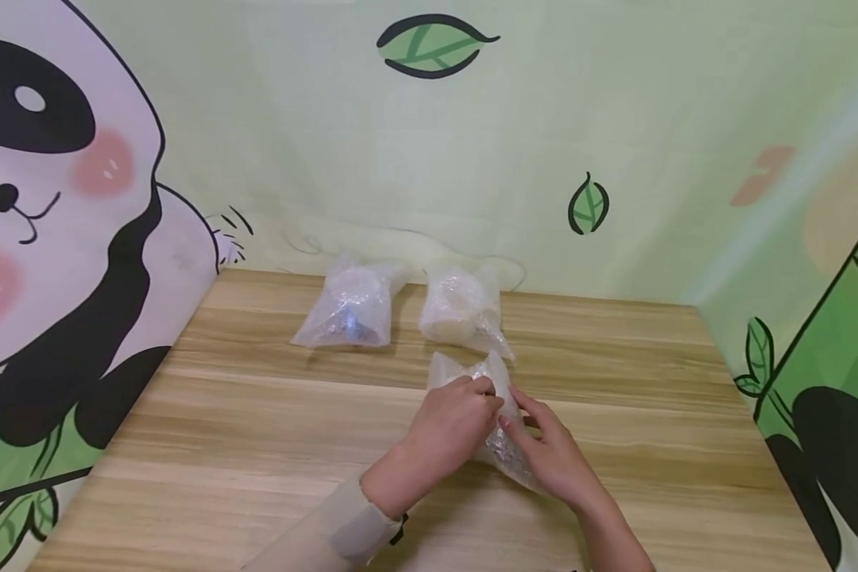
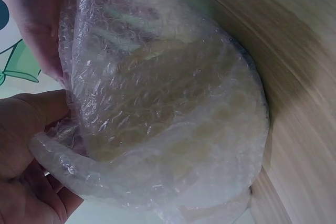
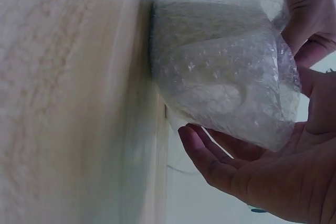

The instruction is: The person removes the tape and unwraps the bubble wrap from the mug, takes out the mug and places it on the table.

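Our left hand pinches the packet by its wrap; our right hand holds its side, fingers bent, on the counter. A second packet and a third block the back edge; the counter runs wide both sides.

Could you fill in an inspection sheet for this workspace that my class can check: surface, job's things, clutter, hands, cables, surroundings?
Surface: light-brown wood-grain tabletop, streaked lighter and darker.
Job's things: clear bubble-wrap package between the hands; behind it, a clear bubble-wrap package with a bluish patch at left and a whitish bubble-wrap package at right.
Clutter: nothing seen besides the packages.
Hands: left hand pinches the front package's wrap; right hand holds its right side.
Cables: nothing certain; a thin curved line shows at the back, cable or print unclear.
Surroundings: pale-green backdrop with a black-and-white panda and green leaves.
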{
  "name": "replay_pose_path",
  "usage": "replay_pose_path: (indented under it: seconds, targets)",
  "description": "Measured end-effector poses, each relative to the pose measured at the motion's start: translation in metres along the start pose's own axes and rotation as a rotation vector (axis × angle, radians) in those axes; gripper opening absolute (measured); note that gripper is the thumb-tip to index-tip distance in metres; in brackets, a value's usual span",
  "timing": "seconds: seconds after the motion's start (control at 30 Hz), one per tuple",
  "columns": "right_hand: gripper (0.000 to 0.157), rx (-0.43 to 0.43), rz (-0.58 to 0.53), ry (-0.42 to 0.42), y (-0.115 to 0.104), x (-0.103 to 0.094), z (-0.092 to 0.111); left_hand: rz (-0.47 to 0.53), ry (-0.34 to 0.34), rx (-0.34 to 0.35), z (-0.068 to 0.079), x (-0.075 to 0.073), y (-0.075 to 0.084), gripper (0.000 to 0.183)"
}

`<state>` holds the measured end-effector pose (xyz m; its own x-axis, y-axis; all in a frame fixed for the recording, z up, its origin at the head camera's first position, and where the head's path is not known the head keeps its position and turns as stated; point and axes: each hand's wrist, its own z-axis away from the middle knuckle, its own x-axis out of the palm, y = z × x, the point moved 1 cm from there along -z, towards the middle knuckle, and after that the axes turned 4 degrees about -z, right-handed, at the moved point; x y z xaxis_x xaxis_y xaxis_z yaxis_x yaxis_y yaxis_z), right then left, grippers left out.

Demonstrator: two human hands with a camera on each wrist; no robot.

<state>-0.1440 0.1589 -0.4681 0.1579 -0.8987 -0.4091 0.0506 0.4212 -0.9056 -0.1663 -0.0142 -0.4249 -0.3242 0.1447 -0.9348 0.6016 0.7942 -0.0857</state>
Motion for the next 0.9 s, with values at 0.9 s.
replay_pose_path:
  seconds: [0.9]
  targets:
    - [0.058,0.031,-0.105,0.052,0.0026,0.0017,-0.0001,-0.065,0.095,0.028,0.0033,0.0052,0.0047,0.004]
